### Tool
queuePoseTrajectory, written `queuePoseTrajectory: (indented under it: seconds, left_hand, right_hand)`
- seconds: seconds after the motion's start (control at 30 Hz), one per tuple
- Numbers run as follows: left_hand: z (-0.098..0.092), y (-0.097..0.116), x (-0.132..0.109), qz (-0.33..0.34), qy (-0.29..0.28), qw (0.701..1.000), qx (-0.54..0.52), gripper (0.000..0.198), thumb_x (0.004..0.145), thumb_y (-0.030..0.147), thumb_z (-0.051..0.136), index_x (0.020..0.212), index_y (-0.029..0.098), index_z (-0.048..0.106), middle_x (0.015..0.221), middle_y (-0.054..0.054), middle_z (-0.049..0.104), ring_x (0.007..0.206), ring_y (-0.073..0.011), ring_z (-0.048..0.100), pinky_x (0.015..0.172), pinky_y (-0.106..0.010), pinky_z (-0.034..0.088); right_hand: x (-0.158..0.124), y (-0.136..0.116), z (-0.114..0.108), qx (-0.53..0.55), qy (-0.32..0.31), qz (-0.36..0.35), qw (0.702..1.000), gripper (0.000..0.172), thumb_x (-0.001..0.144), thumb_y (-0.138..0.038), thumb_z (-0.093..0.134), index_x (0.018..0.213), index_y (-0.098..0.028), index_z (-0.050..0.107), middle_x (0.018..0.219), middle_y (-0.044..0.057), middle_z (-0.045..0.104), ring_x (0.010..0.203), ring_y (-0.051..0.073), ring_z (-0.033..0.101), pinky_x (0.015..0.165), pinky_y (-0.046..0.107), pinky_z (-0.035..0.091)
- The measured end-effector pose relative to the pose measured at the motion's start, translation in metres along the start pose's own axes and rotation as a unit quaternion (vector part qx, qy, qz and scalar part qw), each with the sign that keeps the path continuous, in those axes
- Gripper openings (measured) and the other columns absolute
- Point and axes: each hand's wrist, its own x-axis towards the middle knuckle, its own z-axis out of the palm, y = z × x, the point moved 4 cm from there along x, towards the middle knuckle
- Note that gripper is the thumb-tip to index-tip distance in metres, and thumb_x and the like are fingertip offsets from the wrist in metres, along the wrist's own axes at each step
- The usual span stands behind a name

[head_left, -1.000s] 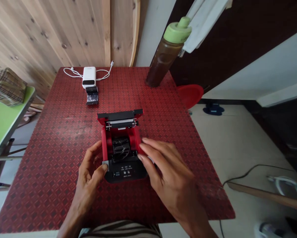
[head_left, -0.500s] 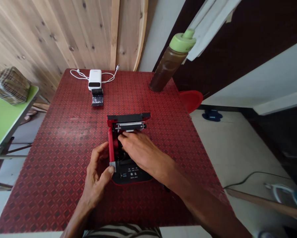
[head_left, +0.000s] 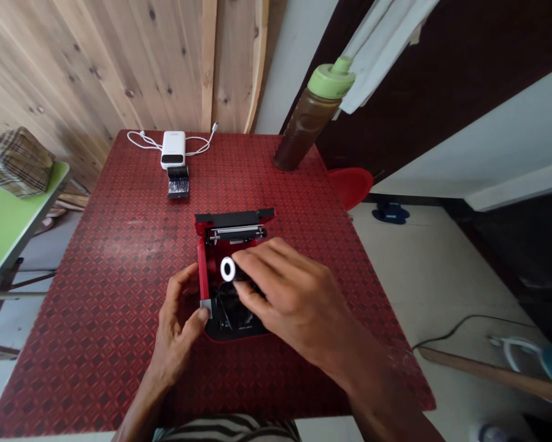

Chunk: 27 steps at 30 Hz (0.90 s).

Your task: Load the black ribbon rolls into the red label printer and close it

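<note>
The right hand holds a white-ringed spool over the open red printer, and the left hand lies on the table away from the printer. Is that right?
No: the left hand touches the red printer, thumb on its front corner, in the head view. The rest stands.

hands (head_left: 177,325) (head_left: 294,301): 2 | printers (head_left: 234,218): 1 | power banks (head_left: 173,149): 1 | bottles (head_left: 309,120): 1

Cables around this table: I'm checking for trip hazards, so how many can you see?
2. A white charging cable lies looped behind the white power bank on the red table; a thin black cable runs across the floor to the right. Others may be hidden.
</note>
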Motion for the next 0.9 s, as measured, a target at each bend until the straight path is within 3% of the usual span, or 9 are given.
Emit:
queuePoseTrajectory:
  seconds: [0.1,0.17,0.27,0.33,0.43,0.53,0.8,0.9]
  left_hand:
    - [-0.002,-0.003,-0.002,-0.018,0.003,1.000,-0.003,0.063,0.101,0.051,0.071,0.159,0.030,0.055,0.161,-0.012,0.062,0.140,-0.0352,0.065,0.113,-0.050,0.055]
    - [-0.003,-0.005,-0.003,-0.019,0.004,1.000,-0.002,0.063,0.101,0.052,0.071,0.159,0.032,0.055,0.159,-0.011,0.063,0.138,-0.0343,0.066,0.111,-0.049,0.055]
    - [-0.003,-0.004,-0.003,-0.011,0.004,1.000,0.004,0.060,0.102,0.051,0.069,0.158,0.033,0.057,0.158,-0.009,0.064,0.136,-0.0327,0.067,0.107,-0.046,0.057]
    - [-0.001,-0.003,-0.002,-0.007,0.005,1.000,0.007,0.058,0.103,0.051,0.069,0.157,0.033,0.058,0.158,-0.009,0.065,0.134,-0.0329,0.068,0.104,-0.045,0.059]
    - [0.000,-0.001,-0.001,-0.002,0.014,1.000,0.010,0.059,0.102,0.052,0.069,0.156,0.031,0.059,0.154,-0.010,0.068,0.132,-0.0339,0.070,0.105,-0.046,0.059]
    - [0.001,0.000,-0.001,-0.001,0.021,1.000,0.012,0.061,0.100,0.053,0.070,0.156,0.031,0.060,0.152,-0.010,0.069,0.133,-0.0346,0.070,0.107,-0.048,0.059]
    - [0.003,-0.003,-0.001,-0.007,0.025,1.000,0.005,0.062,0.100,0.052,0.069,0.156,0.029,0.058,0.157,-0.010,0.066,0.140,-0.0349,0.065,0.112,-0.049,0.056]
    - [0.002,-0.003,0.000,-0.005,0.027,1.000,0.006,0.062,0.100,0.052,0.069,0.156,0.028,0.059,0.156,-0.009,0.066,0.142,-0.0351,0.062,0.116,-0.050,0.053]
  right_hand:
    - [-0.020,0.035,-0.024,0.090,0.105,0.097,0.986,0.018,0.099,-0.021,0.072,0.117,-0.025,0.073,0.104,0.003,0.081,0.094,0.023,0.075,0.086,0.040,0.063]
    - [-0.038,0.069,-0.022,0.141,0.163,0.212,0.953,0.025,0.092,-0.029,0.081,0.115,-0.026,0.073,0.102,0.001,0.080,0.086,0.021,0.074,0.081,0.039,0.062]
    - [-0.060,0.114,0.010,0.251,0.223,0.333,0.881,0.028,0.087,-0.038,0.080,0.108,-0.025,0.068,0.098,0.002,0.079,0.076,0.019,0.071,0.069,0.035,0.058]
    - [-0.065,0.131,0.040,0.280,0.208,0.367,0.863,0.032,0.083,-0.043,0.079,0.104,-0.024,0.065,0.098,0.005,0.079,0.081,0.021,0.074,0.073,0.036,0.060]
    - [-0.064,0.136,0.072,0.285,0.177,0.376,0.864,0.031,0.082,-0.045,0.076,0.100,-0.024,0.061,0.095,0.006,0.079,0.081,0.022,0.077,0.074,0.037,0.061]
    - [-0.060,0.129,0.086,0.292,0.132,0.354,0.878,0.027,0.083,-0.042,0.074,0.099,-0.024,0.061,0.090,0.005,0.078,0.077,0.022,0.077,0.072,0.036,0.060]
    - [-0.056,0.124,0.088,0.289,0.062,0.317,0.901,0.020,0.090,-0.034,0.070,0.106,-0.023,0.066,0.098,0.005,0.081,0.086,0.021,0.077,0.081,0.037,0.060]
    - [-0.060,0.126,0.085,0.282,0.043,0.316,0.905,0.028,0.089,-0.027,0.071,0.116,-0.022,0.069,0.104,0.006,0.081,0.088,0.021,0.076,0.080,0.037,0.060]
